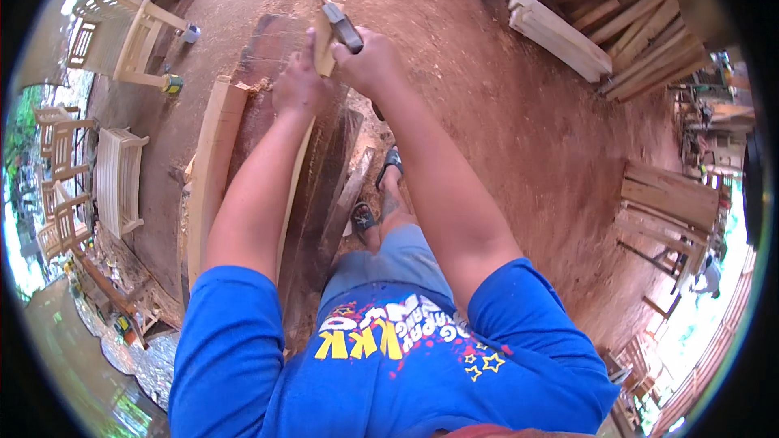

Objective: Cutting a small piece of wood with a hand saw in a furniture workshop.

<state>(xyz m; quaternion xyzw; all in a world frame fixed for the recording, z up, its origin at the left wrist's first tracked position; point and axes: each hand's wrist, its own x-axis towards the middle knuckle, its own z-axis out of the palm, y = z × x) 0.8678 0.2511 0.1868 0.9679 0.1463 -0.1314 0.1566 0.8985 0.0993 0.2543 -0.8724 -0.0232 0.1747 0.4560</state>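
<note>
At the far end of the workbench (pixel 264 40), both my hands are close together. My right hand (pixel 372 61) is closed round a tool (pixel 345 28) with a grey and black body and a thin straight bar running away from me. The tool's exact kind I cannot make out. Fingers of my left hand (pixel 300 85) press against a short pale wood piece (pixel 323 47), which lies between the hands and touches the tool. Beneath my left forearm, a long pale board edge shows on the dark bench. To its left lies a thick wooden beam (pixel 213 154).
Wood shavings (pixel 258 85) lie by the beam's end. Pale wooden chairs (pixel 65 146) and a bench-like wooden piece (pixel 120 182) stand at left. Stacked boards (pixel 560 36) fill the far right, with another plank stack (pixel 669 207) at right. My feet are on reddish dirt beside the bench.
</note>
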